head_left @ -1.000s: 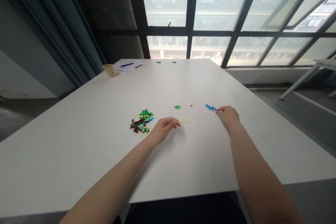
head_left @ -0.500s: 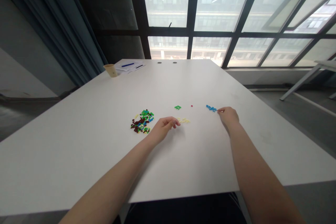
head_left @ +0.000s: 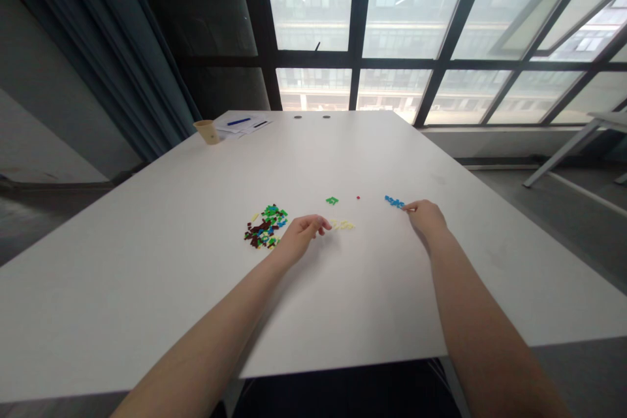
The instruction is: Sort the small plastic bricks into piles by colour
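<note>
My left hand (head_left: 307, 232) hovers just left of a small group of pale yellow pieces (head_left: 346, 225), its fingers loosely curved and somewhat apart, with nothing visible in them. To its left lies a mixed pile of small toy building pieces (head_left: 262, 233) in dark brown, green, blue and yellow. My right hand (head_left: 425, 214) is closed in a pinch at the near right edge of a cluster of blue pieces (head_left: 393, 201). Whatever is between those fingertips is too small to make out. Between the hands, further back, lie a green group (head_left: 332, 200) and one red piece (head_left: 358, 197).
The white table (head_left: 318, 157) reaches back toward large windows. At its far left stand a paper cup (head_left: 209, 133) and some papers (head_left: 240, 126) with a blue pen (head_left: 238, 121) on top. A blue curtain (head_left: 112, 46) hangs on the left.
My left hand has drawn back slightly to the left, away from the yellow pieces. My right fingertips have shifted a little left against the blue cluster. The piles look the same.
</note>
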Tool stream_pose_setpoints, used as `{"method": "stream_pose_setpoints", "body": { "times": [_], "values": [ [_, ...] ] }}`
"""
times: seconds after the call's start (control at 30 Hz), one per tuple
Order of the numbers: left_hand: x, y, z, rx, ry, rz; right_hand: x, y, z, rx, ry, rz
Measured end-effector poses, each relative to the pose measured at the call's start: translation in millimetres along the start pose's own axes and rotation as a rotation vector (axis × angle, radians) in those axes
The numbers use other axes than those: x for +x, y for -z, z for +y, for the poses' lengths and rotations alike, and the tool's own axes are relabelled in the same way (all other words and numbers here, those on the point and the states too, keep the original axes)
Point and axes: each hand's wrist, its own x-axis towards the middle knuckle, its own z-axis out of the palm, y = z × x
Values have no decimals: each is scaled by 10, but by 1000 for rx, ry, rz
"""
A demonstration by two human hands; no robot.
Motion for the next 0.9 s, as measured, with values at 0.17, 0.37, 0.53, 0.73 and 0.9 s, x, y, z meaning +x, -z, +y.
{"method": "stream_pose_setpoints", "body": {
  "times": [0.17, 0.37, 0.53, 0.73, 0.9],
  "values": [
    [3, 14, 8, 13, 7, 16, -4, 18, -12, -2, -1, 33],
    [-6, 13, 20, 23, 8, 10, -7, -1, -19, 0, -6, 15],
    [30, 257, 40, 246, -16, 185, -40, 51, -52, 65, 20, 99],
    [113, 718, -167, 735, 13, 414, -274, 201, -361, 277, 348, 7],
    [122, 709, -321, 919, 104, 271, -533, 166, -622, 327, 634, -364]
  ]
}}
